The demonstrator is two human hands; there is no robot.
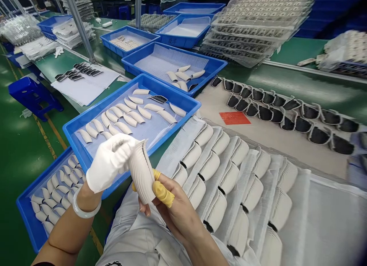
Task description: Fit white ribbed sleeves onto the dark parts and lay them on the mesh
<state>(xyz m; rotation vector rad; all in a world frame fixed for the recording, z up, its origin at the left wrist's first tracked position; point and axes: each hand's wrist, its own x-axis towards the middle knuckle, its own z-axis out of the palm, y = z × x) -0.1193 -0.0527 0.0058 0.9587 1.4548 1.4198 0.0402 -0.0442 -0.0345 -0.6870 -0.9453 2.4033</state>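
My left hand (110, 164) wears a white glove and is closed on the upper end of a white ribbed curved part (142, 174). My right hand (172, 208), bare with yellow finger cots on the thumb and a finger, grips the same part from below. Both hands hold it just above my lap, in front of rows of similar white parts (229, 174) lying on foam sheets. A pale bangle is on my left wrist.
A blue tray (86, 118) with several white parts lies beyond my hands, another blue tray (24, 204) at lower left, more trays farther back. Black-faced parts (286, 113) line the table at right beside a red card (234, 118). Stacked clear trays (252, 28) stand behind. A blue stool (31, 93) stands on the floor at left.
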